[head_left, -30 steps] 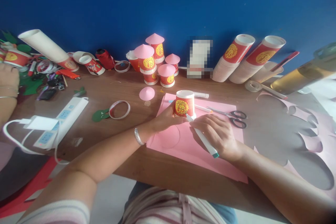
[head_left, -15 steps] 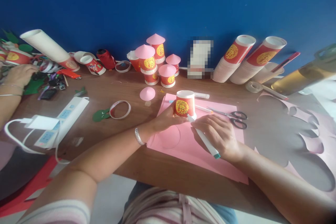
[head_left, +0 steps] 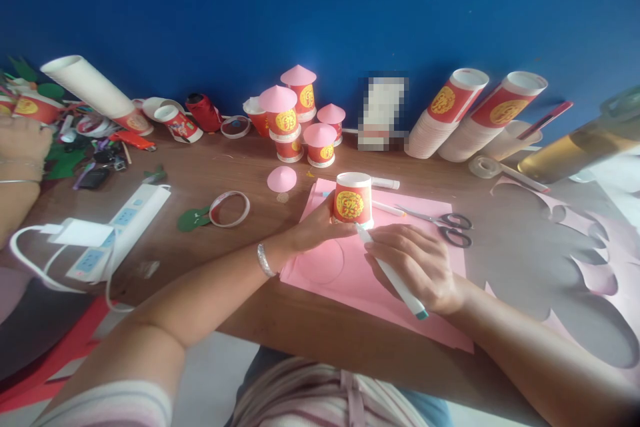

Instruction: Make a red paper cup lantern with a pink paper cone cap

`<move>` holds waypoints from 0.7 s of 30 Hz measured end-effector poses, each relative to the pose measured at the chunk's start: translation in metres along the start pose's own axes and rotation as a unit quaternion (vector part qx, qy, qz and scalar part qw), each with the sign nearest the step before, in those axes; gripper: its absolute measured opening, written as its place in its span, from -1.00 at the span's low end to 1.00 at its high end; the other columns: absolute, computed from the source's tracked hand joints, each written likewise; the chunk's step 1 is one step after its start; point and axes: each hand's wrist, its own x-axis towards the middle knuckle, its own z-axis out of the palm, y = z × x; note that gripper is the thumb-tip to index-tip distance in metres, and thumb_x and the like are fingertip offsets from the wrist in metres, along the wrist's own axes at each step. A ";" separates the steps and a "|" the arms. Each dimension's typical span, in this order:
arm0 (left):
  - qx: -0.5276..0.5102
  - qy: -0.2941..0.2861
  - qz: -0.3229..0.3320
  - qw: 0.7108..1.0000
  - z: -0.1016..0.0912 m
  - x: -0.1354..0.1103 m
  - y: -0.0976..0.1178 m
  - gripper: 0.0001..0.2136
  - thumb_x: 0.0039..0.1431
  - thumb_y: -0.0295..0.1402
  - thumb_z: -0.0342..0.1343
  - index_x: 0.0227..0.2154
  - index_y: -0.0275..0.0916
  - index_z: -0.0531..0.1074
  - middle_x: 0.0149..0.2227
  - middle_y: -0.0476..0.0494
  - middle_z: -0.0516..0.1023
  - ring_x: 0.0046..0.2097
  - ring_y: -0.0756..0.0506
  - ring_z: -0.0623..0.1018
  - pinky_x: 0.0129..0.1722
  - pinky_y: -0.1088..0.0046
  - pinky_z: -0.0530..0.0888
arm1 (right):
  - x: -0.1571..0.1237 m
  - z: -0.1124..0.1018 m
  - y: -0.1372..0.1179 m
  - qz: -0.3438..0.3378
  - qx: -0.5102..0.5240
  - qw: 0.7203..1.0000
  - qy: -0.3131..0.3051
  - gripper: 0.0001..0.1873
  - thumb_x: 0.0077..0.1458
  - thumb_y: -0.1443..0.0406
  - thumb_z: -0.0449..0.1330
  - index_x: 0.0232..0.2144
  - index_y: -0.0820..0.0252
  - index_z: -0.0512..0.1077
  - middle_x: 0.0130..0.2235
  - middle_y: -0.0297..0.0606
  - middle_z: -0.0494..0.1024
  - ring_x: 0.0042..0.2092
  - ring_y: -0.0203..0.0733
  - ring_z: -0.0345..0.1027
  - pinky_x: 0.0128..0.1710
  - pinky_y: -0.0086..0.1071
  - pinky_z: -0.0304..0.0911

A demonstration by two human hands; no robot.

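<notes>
The left hand [head_left: 317, 225] grasps an upturned red-and-white paper cup [head_left: 353, 199], which sits within its fingers over pink paper sheets [head_left: 345, 280]; the right hand [head_left: 417, 263] clasps a white marker [head_left: 401, 287], its tip by the cup's lower rim; scissors [head_left: 438, 219] lie just beyond the right hand's grip, a pink paper cone [head_left: 281, 179] beyond the left's

A plain, deep blue painted wall [head_left: 320, 7] fills the upper background, flecked with a few small pale specks toward the right. Against it stands a long brown worktop [head_left: 225, 170] with a wood-grain surface, washed greyish by glare on the right, where bright light whitens the edge. Below lies a smooth, pale grey floor [head_left: 210, 373]; at lower left, a bright red flat-sided object [head_left: 83, 330], partly hidden.
</notes>
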 end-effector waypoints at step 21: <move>-0.075 0.009 0.010 0.997 -0.002 0.003 -0.009 -0.44 0.10 -0.28 0.38 0.14 -0.18 0.34 0.13 -0.29 0.52 0.20 -0.32 0.48 0.17 0.10 0.39 | -0.007 0.001 0.007 -0.013 -0.065 0.997 -0.028 -0.78 0.22 0.46 0.26 -0.07 0.26 0.50 -0.18 -0.12 0.71 -0.08 -0.01 0.64 -0.20 -0.21 0.63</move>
